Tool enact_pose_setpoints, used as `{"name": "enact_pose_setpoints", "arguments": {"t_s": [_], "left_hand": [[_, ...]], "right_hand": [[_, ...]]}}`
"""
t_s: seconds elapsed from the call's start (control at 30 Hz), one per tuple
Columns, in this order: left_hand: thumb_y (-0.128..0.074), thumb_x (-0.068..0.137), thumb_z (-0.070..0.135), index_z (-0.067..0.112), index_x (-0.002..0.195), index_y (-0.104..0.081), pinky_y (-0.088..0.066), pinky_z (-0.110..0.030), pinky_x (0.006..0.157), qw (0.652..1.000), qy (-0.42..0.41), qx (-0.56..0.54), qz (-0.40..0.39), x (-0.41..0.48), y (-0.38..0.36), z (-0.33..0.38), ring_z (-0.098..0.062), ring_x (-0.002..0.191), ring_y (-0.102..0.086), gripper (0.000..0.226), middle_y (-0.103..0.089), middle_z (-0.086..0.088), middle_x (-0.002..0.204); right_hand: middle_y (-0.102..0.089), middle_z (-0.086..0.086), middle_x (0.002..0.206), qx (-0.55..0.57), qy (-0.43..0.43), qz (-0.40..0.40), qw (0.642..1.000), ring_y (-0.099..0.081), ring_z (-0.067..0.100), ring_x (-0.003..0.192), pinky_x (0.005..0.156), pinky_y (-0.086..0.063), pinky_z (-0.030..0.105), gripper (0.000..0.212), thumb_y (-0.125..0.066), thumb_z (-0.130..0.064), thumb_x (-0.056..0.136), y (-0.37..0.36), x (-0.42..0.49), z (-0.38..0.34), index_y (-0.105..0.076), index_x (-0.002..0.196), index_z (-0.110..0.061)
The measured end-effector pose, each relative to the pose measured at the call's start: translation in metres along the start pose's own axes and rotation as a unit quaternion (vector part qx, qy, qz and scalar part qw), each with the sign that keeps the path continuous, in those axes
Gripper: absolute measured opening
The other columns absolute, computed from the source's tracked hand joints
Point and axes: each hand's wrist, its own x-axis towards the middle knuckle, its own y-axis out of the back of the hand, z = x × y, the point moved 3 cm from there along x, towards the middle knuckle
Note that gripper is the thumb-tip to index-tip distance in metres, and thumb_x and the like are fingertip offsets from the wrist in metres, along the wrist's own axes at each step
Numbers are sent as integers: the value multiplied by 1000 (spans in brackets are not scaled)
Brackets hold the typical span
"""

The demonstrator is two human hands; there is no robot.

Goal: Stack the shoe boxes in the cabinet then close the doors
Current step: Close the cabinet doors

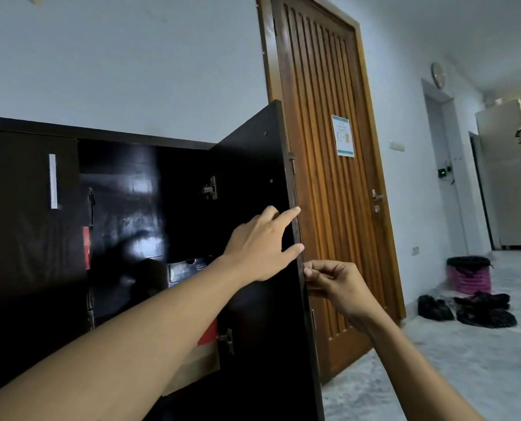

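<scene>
Cabinet (28, 208), dark brown to black, glossy, standing against a pale wall; left door (25, 189) shut, bearing a white vertical handle strip (53, 181); right door (253, 208) swung open toward the camera, two metal hinges on its inner face. Shoe boxes (189, 302) stacked low inside the open compartment, largely hidden behind the forearm: a dark box with a grey printed label on top, a red and brown box beneath. Left hand (260, 244), fingers spread and extended, lies flat against the inner face of the open door, fingertips (295, 211) reaching its free edge, nothing gripped. Right hand (335, 284), just below and outside that edge, fingers curled, thumb and forefinger pinching the door's edge. Wooden slatted room door (329, 177) directly behind. Dark bags (465, 308) on the floor, well apart to the right.
</scene>
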Motion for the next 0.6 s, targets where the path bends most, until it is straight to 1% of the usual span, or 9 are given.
{"name": "enact_pose_setpoints", "arguments": {"t_s": [0.07,0.13,0.23,0.3,0.4,0.47,0.53,0.57,0.6], "left_hand": [[-52,92,60,38,151,-21,-58,-34,70,1000,0,8,29,-4,8,-9,-15,91,-62,70,-49,0,133],[-57,89,59,39,148,-24,-59,-32,65,999,4,-5,45,-11,18,-22,-13,83,-61,71,-52,3,125],[-64,84,58,41,145,-28,-59,-31,68,998,6,-39,47,-31,38,-47,-11,83,-60,73,-52,7,121],[-68,83,55,42,145,-30,-59,-32,74,996,7,-72,43,-49,53,-67,-11,90,-60,74,-52,9,120],[-71,82,53,42,147,-32,-56,-33,81,994,16,-95,44,-77,73,-99,-9,93,-58,76,-54,9,120],[-71,83,52,41,149,-32,-55,-30,86,995,23,-90,42,-93,84,-122,-6,101,-55,77,-55,10,124],[-72,82,51,40,150,-32,-53,-27,92,995,35,-83,38,-109,93,-147,-2,112,-52,80,-55,12,129],[-73,82,51,41,151,-31,-53,-28,92,995,44,-77,35,-116,96,-159,-2,115,-52,81,-55,13,131],[-73,82,52,42,151,-30,-54,-29,91,996,54,-68,32,-122,100,-171,-3,114,-54,82,-56,14,130]], "right_hand": [[-74,20,97,-4,7,-27,1000,-72,28,91,85,-59,40,16,-61,-11,97,-11,2,0,-75,97,-2],[-73,23,99,5,7,-49,999,-72,34,93,88,-59,45,18,-65,-11,94,-25,4,-1,-71,101,5],[-73,18,98,11,6,-65,998,-71,35,95,89,-59,52,29,-75,-16,85,-55,8,-5,-70,109,0],[-70,8,96,11,-1,-84,996,-69,27,93,86,-59,51,40,-79,-17,79,-80,13,-6,-68,117,-8],[-70,-4,106,11,0,-111,994,-71,14,95,78,-62,38,56,-82,-19,74,-121,23,-4,-64,127,-21],[-68,-5,120,-20,24,-120,992,-70,8,106,83,-59,29,72,-86,-25,71,-148,32,-1,-58,137,-24],[-63,-10,125,-68,49,-124,989,-62,-4,114,92,-52,15,85,-87,-33,68,-175,41,3,-50,144,-27],[-58,-14,127,-94,58,-121,986,-57,-10,115,92,-47,8,89,-87,-36,67,-188,45,4,-47,146,-29],[-52,-15,129,-116,65,-117,984,-53,-13,116,91,-44,3,94,-88,-41,66,-201,49,6,-43,149,-32]]}}
